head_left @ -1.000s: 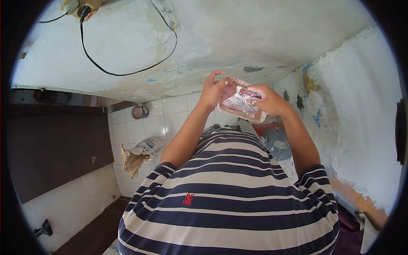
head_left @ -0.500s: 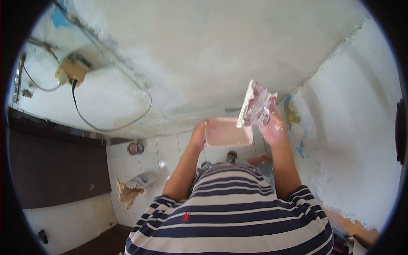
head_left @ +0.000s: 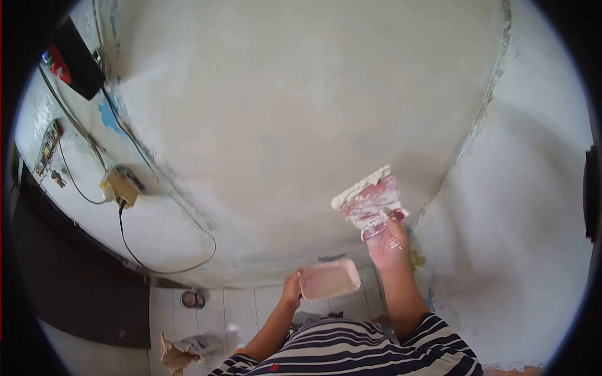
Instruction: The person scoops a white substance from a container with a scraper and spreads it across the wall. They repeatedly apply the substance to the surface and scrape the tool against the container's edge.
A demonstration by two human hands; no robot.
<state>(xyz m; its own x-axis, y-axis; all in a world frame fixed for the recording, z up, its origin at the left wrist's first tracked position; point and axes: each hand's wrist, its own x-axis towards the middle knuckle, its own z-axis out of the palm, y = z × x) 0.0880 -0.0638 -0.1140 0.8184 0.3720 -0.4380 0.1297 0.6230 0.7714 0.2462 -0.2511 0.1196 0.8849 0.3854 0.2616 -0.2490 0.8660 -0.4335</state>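
Observation:
My right hand [head_left: 390, 245] is closed round a red putty knife [head_left: 374, 202], a wide flat spreader smeared with white paste. A thick bead of paste lines its far edge, which points up toward the wall. My left hand [head_left: 292, 289] grips the left side of a shallow rectangular tray [head_left: 330, 279], pinkish white inside with thin smears. The tray is held in front of my body, lower and to the left of the putty knife. Ahead stands a wall [head_left: 301, 113] with a greyish, patchy skim surface.
A yellow socket box [head_left: 120, 188] with a looping black cable is on the left wall, below a black device [head_left: 75, 59]. A dark panel [head_left: 69, 269] stands left. A tin [head_left: 192, 299] and a torn bag [head_left: 182, 352] lie on the tiled floor [head_left: 241, 307].
My view has tilted up, showing more wall. My right hand has turned the putty knife so its loaded edge faces up and left, farther from the tray. The left hand still holds the tray.

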